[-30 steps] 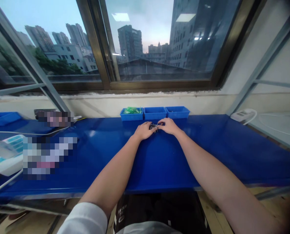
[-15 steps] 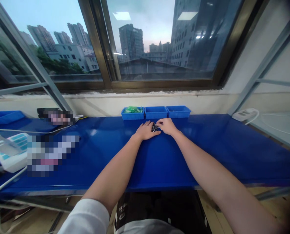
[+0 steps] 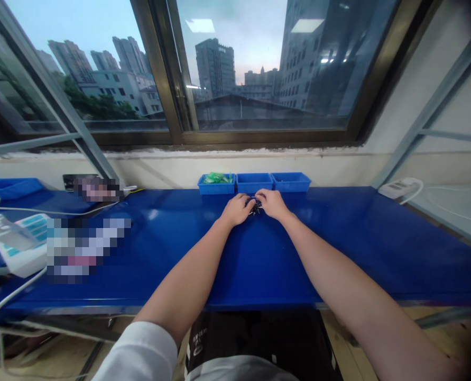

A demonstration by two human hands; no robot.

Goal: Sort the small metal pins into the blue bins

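Note:
A small heap of dark and shiny metal pieces (image 3: 255,207) lies on the blue table between my two hands. My left hand (image 3: 235,210) curves around the heap's left side, thumb and fingertips drawn together at its edge. On the other side, my right hand (image 3: 274,204) is closed in a pinch, fingertips at the heap. A thin bright bit shows between the fingertips, too small to name. What each hand grips is mostly hidden by the fingers.
Behind my hands, against the wall, stand three blue bins: the left bin (image 3: 217,188) holds green pieces, beside a middle bin (image 3: 254,182) and a right bin (image 3: 291,182). A white device (image 3: 25,243) with cables sits left. A power strip (image 3: 400,187) lies right.
My left hand has gone from lying flatter with spread fingers to a curled shape, thumb nearer the fingertips. My right hand has stayed pinched at the heap, its fingers slightly shifted.

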